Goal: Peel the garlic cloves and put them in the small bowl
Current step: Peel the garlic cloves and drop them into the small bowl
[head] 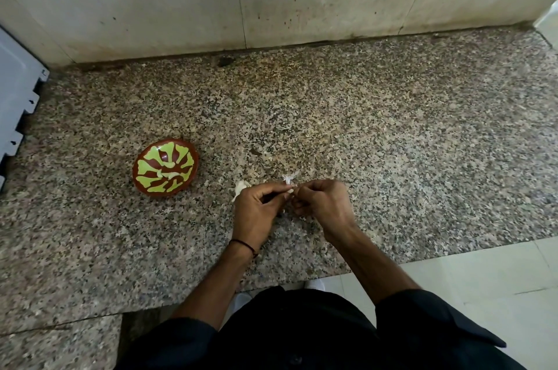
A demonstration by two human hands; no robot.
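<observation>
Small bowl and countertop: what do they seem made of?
Small bowl: probably glazed ceramic or painted clay, going by its glossy brown surface with a lime-green pattern. Countertop: looks like polished granite, with speckled grey, black and pinkish grain; it could be imitation.

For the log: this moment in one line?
peeling | left hand, right hand pinch garlic clove | bowl holds cloves | white scraps on counter

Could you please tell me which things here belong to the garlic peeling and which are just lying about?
Job: garlic clove, pinched between left hand and right hand; small bowl.
Lying about: loose garlic skin on the counter; white appliance at the left edge.
</observation>
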